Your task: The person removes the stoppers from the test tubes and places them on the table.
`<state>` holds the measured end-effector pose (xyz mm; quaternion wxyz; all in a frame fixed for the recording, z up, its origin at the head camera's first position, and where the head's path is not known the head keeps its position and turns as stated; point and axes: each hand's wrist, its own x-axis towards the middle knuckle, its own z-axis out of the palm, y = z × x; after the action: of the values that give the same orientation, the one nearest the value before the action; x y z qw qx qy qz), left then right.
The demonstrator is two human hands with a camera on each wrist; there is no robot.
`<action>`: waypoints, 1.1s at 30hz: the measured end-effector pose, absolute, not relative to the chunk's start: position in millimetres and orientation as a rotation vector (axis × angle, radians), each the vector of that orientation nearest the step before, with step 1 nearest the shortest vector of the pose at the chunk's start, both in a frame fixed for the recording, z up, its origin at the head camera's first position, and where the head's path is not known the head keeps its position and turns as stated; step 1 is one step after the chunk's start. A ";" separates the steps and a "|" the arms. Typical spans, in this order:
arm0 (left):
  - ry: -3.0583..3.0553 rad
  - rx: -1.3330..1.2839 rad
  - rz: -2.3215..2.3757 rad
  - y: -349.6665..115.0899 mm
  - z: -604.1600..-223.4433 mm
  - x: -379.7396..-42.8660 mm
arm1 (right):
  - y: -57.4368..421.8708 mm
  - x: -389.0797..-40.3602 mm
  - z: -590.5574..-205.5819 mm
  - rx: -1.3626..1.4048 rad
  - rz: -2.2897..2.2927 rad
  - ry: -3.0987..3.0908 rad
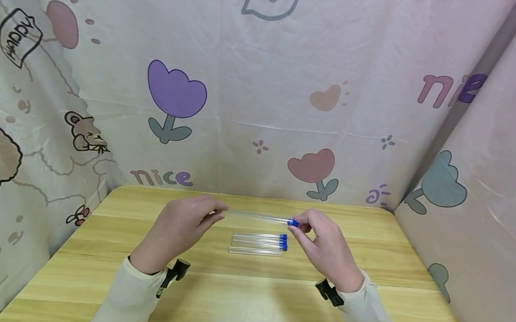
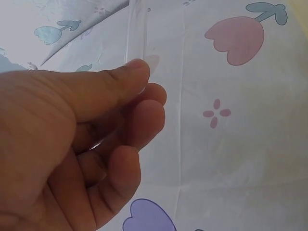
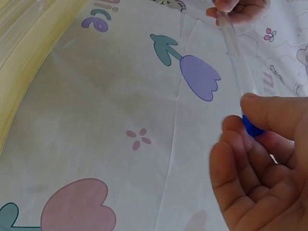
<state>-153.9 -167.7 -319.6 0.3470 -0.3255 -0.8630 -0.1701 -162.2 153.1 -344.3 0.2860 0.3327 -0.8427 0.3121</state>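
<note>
Sleeves: pale cuffs [image 1: 138, 276] enter at the lower edge, a black wrist mount [image 1: 177, 271] on each.
Table: yellow wood-grain table [image 1: 234, 299] under both arms.
Right grip: the right hand [image 1: 325, 245] pinches the capped end of a clear tube [image 1: 255, 216], thumb against fingers around the blue cap [image 1: 294, 223].
Left grip: the left hand [image 1: 177, 234] pinches the tube's other end between thumb and fingertips.
Nearest lying tube: a clear tube without visible blue [image 1: 254, 251] lies crosswise on the table, between the hands.
Capped tubes: just beyond it, blue-ended tubes [image 1: 256, 240] lie parallel, caps to the right.
Held tube: nearly level, raised off the table, spanning hand to hand.
Backdrop: pale printed cloth [image 1: 252, 84] behind the table, with a purple tulip [image 1: 176, 92] and a red tulip [image 1: 311, 165].
</note>
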 end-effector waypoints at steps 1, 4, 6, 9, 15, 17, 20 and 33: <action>-2.236 -0.843 -0.437 -168.0 -319.6 -153.5 | 152.8 -161.8 -344.3 0.892 0.834 -2.243; -2.222 -0.844 -0.427 -168.5 -319.6 -152.7 | 152.0 -161.5 -344.5 0.898 0.832 -2.216; -2.222 -0.844 -0.427 -168.8 -319.7 -152.1 | 151.4 -161.6 -344.6 0.905 0.832 -2.200; -2.237 -0.844 -0.424 -169.1 -319.9 -151.4 | 150.9 -162.5 -345.4 0.913 0.824 -2.176; -2.226 -0.862 -0.424 -167.0 -318.8 -152.2 | 153.0 -162.3 -346.7 0.934 0.814 -2.114; -2.216 -0.866 -0.423 -166.1 -318.3 -153.1 | 153.9 -162.4 -346.6 0.970 0.820 -2.115; -2.222 -0.871 -0.433 -165.6 -317.8 -153.9 | 154.7 -162.9 -345.8 1.029 0.812 -2.129; -2.337 -0.859 -0.443 -168.3 -319.0 -156.4 | 155.4 -165.9 -343.7 1.232 0.822 -2.137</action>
<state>-156.4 -168.3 -319.0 0.3016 -0.3239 -0.8810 -0.1670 -165.9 155.4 -343.7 0.2674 0.4567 -0.7920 0.3045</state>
